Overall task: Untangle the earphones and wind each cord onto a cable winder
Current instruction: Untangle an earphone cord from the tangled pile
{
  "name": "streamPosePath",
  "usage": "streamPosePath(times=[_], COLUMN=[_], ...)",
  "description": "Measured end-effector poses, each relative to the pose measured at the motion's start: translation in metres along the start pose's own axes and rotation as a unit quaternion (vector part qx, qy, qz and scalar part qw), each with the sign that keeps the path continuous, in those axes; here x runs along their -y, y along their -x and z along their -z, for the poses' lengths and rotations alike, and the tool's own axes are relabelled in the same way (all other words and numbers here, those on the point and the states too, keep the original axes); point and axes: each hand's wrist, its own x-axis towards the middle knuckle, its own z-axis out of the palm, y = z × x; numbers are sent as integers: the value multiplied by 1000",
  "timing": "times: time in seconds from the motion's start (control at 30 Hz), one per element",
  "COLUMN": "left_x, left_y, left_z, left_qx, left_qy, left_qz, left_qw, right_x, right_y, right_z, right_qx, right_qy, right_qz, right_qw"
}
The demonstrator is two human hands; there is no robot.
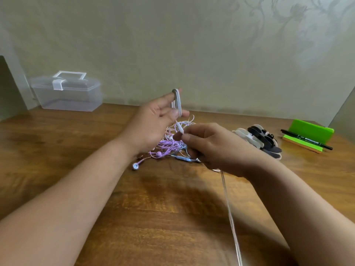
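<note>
Centre frame: gripping with the left hand [157, 118] a white earphone cord [178, 101], coiled over raised fingers and pinned by the thumb. Just below, pinching the same cord's free run with the right hand [211, 148]. Beneath both, on the brown wooden bench [172, 217], a tangle of pink, purple and blue earphones [169, 147]; right of it, stacked black and white cable winders [263, 141].

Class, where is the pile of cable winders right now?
In the head view the cable winders lie piled on the right side of the table, between the right hand and the green stand.
</note>
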Motion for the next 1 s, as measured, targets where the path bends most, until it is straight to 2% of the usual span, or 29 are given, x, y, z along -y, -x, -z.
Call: streamPosePath(times=[0.07, 0.13, 0.23, 0.4, 0.47, 0.53, 0.67, 0.77, 0.87, 0.93, 1.0], left_x=[5, 4, -3, -15, -18, -20, -25, -22, -19, -16, -11], left_y=[1, 5, 9, 14, 17, 17, 18, 18, 18, 14, 7], left_z=[-1, -2, -4, -4, -1, 6, 12, 8, 3, 0, -1], left_qx=[19, 70, 136, 229, 269, 311, 374, 374, 323, 247, 155], left_qy=[-105, -140, -121, -115, -85, -33, 76, 164, 233, 263, 257], left_qz=[-10, -9, -3, 38, 57, 59, 72, 71, 63, 62, 62], left_qw=[994, 988, 983, 966, 958, 948, 921, 910, 915, 930, 952], right_x=[8, 12, 10, 5, 3, -1, -12, -18, -21, -22, -21], right_y=[5, 7, 8, 7, 6, 4, -1, -6, -11, -13, -12], right_z=[7, 19, 32, 39, 43, 45, 43, 29, 12, 5, -1], right_qx=[-19, -85, -144, -156, -130, -91, -29, -4, -4, -3, -5], right_qy=[60, 116, 131, 98, 36, -81, -259, -361, -402, -354, -236], right_qz=[16, 30, 45, 66, 66, 62, 59, 52, 41, 32, 13], right_qw=[998, 989, 980, 981, 989, 991, 964, 931, 915, 935, 972])
